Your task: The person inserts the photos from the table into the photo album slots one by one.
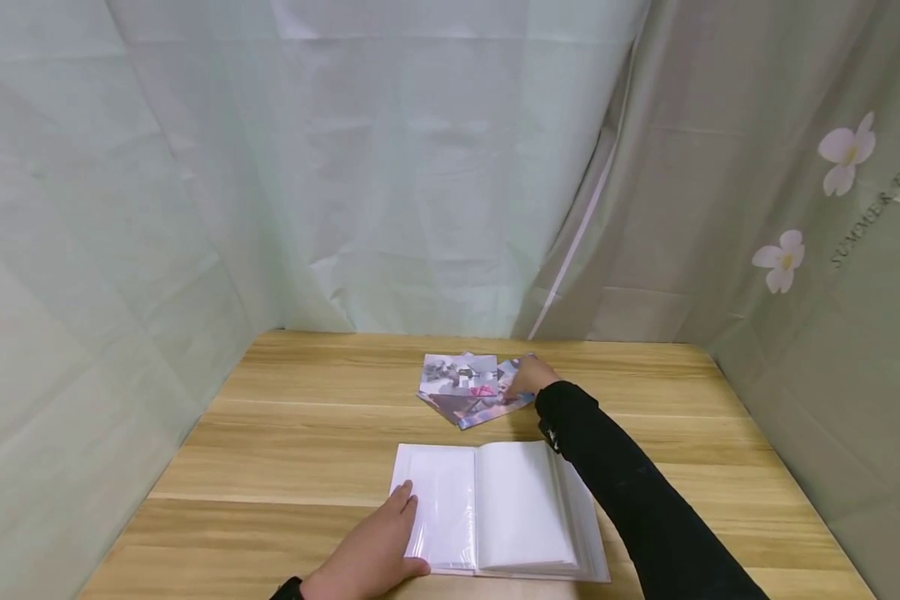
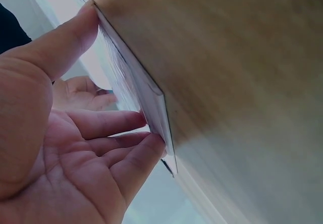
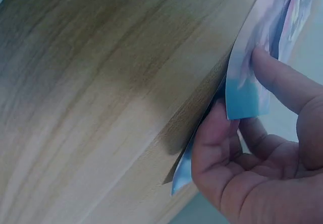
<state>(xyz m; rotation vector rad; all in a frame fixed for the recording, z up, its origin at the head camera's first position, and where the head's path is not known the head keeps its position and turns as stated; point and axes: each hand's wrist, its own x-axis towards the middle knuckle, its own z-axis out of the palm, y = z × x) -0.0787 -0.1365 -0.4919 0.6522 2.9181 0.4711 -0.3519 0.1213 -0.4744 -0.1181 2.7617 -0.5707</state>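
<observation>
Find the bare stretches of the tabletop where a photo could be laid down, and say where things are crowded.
Bare wood lies left of the photo pile and open album, and right of the sleeve to the table's edge. The middle is crowded: the right hand on the pile, the left hand on the album.

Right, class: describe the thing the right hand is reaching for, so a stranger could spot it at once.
Start at the wooden table. Beyond the open white album, near the far edge, lies a loose pile of photos, where the right hand pinches one print. Unlike the blank white album, it is colourful and fanned out.
</observation>
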